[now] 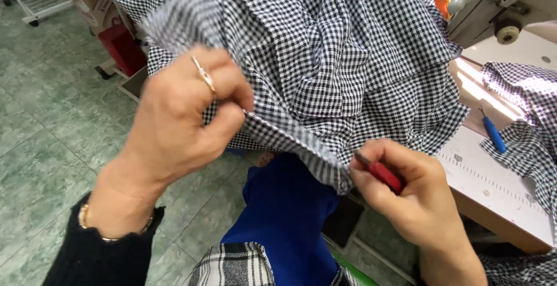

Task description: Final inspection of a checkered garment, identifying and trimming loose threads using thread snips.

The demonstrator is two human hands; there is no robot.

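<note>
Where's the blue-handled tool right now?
In the head view, the blue-handled tool lies at the right on the white sewing table, between two folds of the checked fabric, beyond the right hand.

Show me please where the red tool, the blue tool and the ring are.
red tool [382, 173], head view, on its handle in the right hand.
blue tool [495, 135], head view, on its handle.
ring [204, 76], head view, on the band.

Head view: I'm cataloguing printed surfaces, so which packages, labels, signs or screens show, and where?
Cardboard box: upper left, on the floor beside a red item; tan and white, partly hidden by the checked fabric.
Printed ruler scale: right, along the sewing table edge; dark marks on white.
</note>
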